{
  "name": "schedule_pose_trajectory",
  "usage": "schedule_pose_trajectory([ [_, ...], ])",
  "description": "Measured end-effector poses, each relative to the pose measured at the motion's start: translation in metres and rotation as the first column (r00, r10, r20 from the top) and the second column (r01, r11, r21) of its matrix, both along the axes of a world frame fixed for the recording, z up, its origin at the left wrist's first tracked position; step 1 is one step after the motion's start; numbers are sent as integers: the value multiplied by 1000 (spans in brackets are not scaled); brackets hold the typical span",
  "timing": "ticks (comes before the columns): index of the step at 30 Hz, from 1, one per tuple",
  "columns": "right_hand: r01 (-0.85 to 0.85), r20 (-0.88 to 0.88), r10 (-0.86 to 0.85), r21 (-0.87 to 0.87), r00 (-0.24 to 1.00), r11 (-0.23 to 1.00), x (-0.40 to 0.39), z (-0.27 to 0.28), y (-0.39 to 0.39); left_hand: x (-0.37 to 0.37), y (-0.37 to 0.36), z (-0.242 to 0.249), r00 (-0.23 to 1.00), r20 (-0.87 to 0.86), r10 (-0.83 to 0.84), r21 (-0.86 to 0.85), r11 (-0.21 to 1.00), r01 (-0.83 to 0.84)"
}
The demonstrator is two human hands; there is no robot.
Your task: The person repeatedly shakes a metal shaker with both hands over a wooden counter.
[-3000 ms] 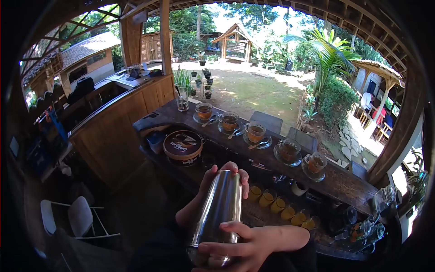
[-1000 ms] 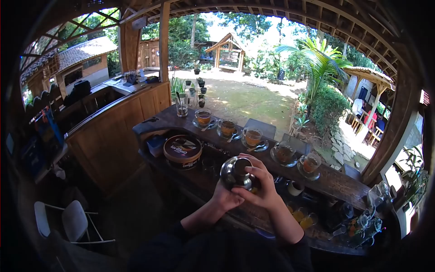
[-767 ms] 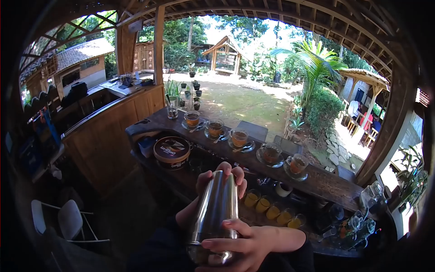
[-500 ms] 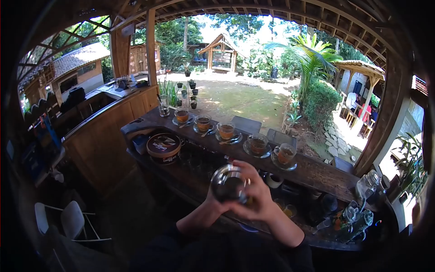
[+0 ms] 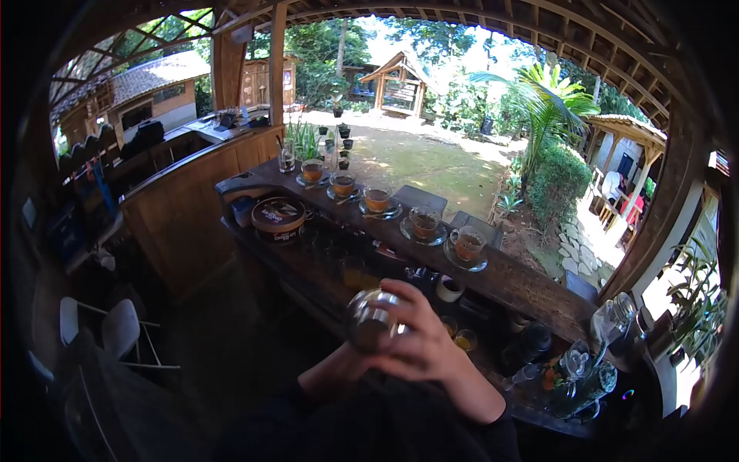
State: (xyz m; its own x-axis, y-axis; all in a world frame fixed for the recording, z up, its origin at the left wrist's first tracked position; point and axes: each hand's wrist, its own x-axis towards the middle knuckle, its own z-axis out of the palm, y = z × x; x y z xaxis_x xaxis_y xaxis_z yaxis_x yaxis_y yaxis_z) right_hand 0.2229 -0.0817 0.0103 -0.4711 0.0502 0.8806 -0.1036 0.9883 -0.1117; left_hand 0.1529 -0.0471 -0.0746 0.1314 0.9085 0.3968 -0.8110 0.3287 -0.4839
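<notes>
A shiny, silver, rounded metal vessel, possibly a cocktail shaker, is held in front of my body with one end toward me. My right hand wraps around its right side with bent fingers. Below and to the left, my left hand supports the underside; its fingers are mostly hidden behind the vessel. Past my hands, glass cups of amber drink stand on saucers along the wooden counter, the closest being a glass cup. A white mug sits on the lower shelf just beyond my right hand.
A round brown tub stands on the lower shelf at left. Small glasses with yellow liquid, such as one glass, are right of my hands. Glass jars crowd the right end. White chairs stand at lower left.
Both hands and the metal vessel have moved slightly down and left, with the vessel tilted differently. The camera view has shifted, and the yellow-filled glasses show more clearly.
</notes>
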Motion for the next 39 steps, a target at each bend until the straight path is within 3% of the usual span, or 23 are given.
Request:
schedule_pose_trajectory([
  [1,-28,119,7,183,993,983,6,18,-22,-51,13,-36,810,-559,-175,230,906,354],
  [5,-204,147,161,355,976,912,14,16,-65,-45,-12,22,861,-463,212,589,799,120],
  [7,-106,41,99,251,994,962,19,-2,-38,-35,5,-10,843,-538,8,385,892,237],
  [8,49,86,-61,141,994,989,29,-15,-21,2,-30,7,988,-130,-87,70,993,97],
  [9,100,-13,-101,-66,995,993,31,-30,-8,36,-66,24,954,301,-8,-293,951,101],
  [11,146,-137,-184,-249,973,957,48,-43,-12,34,-64,0,983,91,-159,-184,968,173],
  [14,99,5,-102,196,995,976,54,-8,-66,20,-23,-33,766,-554,-325,87,893,442],
  [15,43,58,-66,343,996,938,53,1,-83,22,-11,-26,796,-590,-135,457,757,467],
  [17,64,137,-110,301,984,951,65,12,-109,31,-33,15,848,-523,90,603,742,293],
  [19,52,117,-104,382,988,923,70,13,-102,37,-21,15,843,-537,31,581,738,342],
  [21,139,56,-150,174,987,975,82,0,-70,33,-44,1,717,-558,-418,-154,901,406],
  [23,265,-162,-334,-342,929,902,92,-27,-53,55,-41,-20,781,-600,-170,174,926,336],
  [24,172,-246,-336,-513,909,841,92,-31,-56,54,-45,-18,715,-653,-249,71,920,385],
  [25,184,-250,-347,-505,904,843,89,-21,-59,50,-48,-12,644,-693,-324,-34,907,420],
  [28,189,-27,-187,153,982,970,70,21,-98,32,-48,9,712,-568,-412,20,858,512],
  [29,144,45,-163,287,986,947,63,31,-111,21,-29,9,726,-644,-241,323,775,543],
  [31,103,189,-138,185,972,977,57,24,-130,18,-25,23,835,-549,-39,567,717,406],
  [32,83,210,-110,133,971,988,57,17,-123,16,-22,20,829,-551,-92,527,732,432],
  [33,119,65,-145,301,987,946,55,13,-100,13,-17,17,772,-601,-207,436,724,534],
  [34,151,16,-159,222,987,963,55,2,-79,16,-34,-6,731,-683,17,282,929,242],
  [35,240,34,-246,120,969,963,63,-10,-57,19,-48,-30,597,-777,200,158,980,-122],
  [37,310,-149,-365,-301,919,902,62,-24,-25,20,-8,-32,720,-685,-114,127,954,272],
  [39,242,-144,-259,-129,955,962,53,-5,-26,0,10,-18,714,-676,-182,173,903,394],
])
